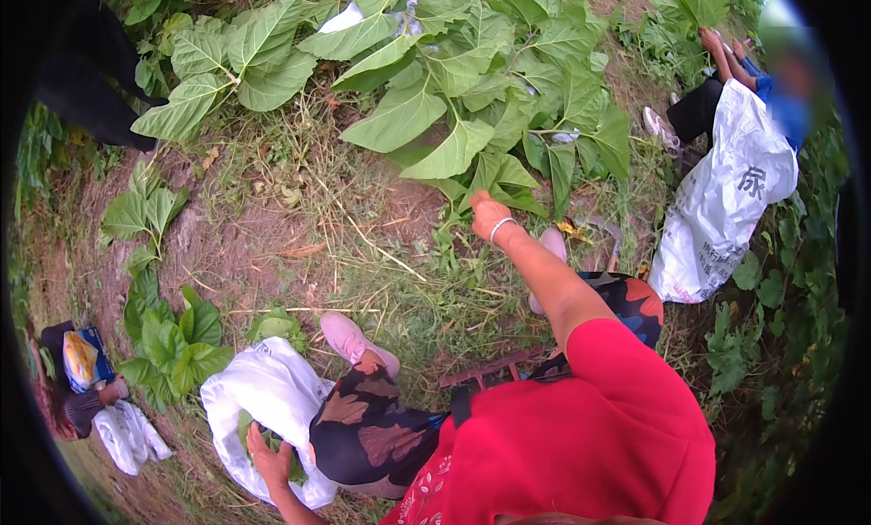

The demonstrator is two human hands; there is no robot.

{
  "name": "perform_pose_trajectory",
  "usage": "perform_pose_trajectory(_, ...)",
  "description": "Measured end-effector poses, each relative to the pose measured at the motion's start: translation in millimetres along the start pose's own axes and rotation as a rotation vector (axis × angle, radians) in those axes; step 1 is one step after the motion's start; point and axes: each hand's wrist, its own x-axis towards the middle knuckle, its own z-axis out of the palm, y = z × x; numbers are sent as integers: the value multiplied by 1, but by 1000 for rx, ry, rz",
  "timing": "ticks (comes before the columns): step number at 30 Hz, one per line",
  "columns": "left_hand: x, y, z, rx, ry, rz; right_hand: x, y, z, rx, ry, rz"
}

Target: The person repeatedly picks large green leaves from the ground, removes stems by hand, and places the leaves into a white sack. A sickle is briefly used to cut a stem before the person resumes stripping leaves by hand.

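Observation:
My right arm stretches forward to a large heap of broad green leaves on stems [454,80]. The fingers of my right hand [487,216] are closed on a green leaf [488,173] at the near edge of that heap. My left hand [269,457] is at the mouth of a white sack [272,384] beside my left leg, its fingers apart and apparently holding nothing. Some green leaf shows inside the sack, partly hidden by the hand.
A toothed tool [490,371] lies between my feet, and a sickle-like blade [617,239] is past my right foot. Smaller leafy plants [177,348] are at left. A person with a large white sack [726,185] sits at far right; others are at left.

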Motion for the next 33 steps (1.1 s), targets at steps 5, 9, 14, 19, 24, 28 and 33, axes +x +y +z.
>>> perform_pose_trajectory(5,-15,12,-10,17,67,8,20,7,-2,-144,-161,-74)
perform_pose_trajectory(9,-21,35,-20,41,137,10,22,31,6,-152,-142,30)
perform_pose_trajectory(14,-24,61,-33,66,191,44,19,57,-14,-23,56,-25)
perform_pose_trajectory(19,-21,78,-44,136,220,139,6,74,-10,60,198,156)
perform_pose_trajectory(24,-36,116,-65,83,274,178,8,85,-17,198,261,309)
perform_pose_trajectory(28,-43,130,-74,138,302,234,3,90,-9,324,40,290)
perform_pose_trajectory(33,-34,158,-80,63,394,236,-7,68,-13,237,-156,149)
